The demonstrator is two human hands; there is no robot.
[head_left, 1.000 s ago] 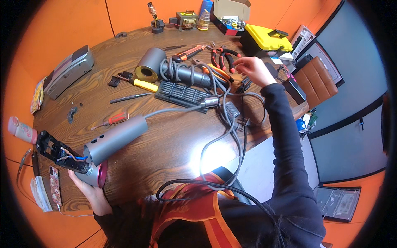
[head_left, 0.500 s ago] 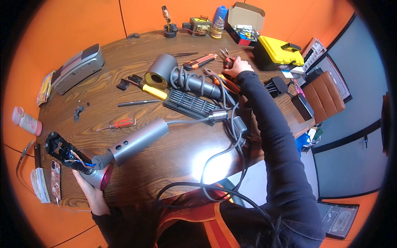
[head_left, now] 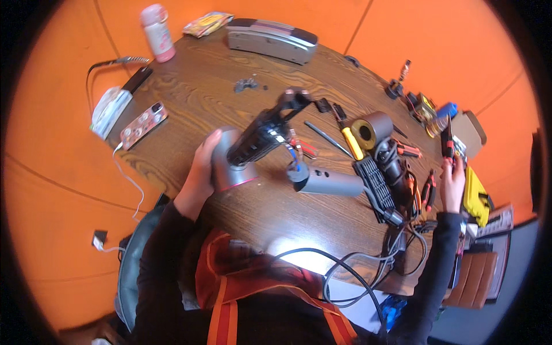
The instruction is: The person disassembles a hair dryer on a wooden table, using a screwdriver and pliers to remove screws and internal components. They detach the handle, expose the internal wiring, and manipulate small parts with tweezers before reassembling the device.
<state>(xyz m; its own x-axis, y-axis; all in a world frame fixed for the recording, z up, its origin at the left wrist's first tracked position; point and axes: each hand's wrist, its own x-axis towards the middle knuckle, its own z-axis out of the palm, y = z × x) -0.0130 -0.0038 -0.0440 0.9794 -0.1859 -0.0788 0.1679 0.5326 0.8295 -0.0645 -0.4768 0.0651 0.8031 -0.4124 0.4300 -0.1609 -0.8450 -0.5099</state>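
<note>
Appliance (head_left: 253, 142) in left hand (head_left: 201, 168); pliers (head_left: 449, 140), right hand (head_left: 453, 183)

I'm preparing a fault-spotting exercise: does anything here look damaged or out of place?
Yes: the left hand holds a grey device with its black inner frame exposed and wires running to a grey tube, so it looks dismantled. Small dark pieces lie loose on the table.

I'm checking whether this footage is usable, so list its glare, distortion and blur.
Head view: white glare washes out part of the tabletop near its front edge; seams on the orange wall curve and the corners go black; the right hand and its pliers look slightly soft.
</note>
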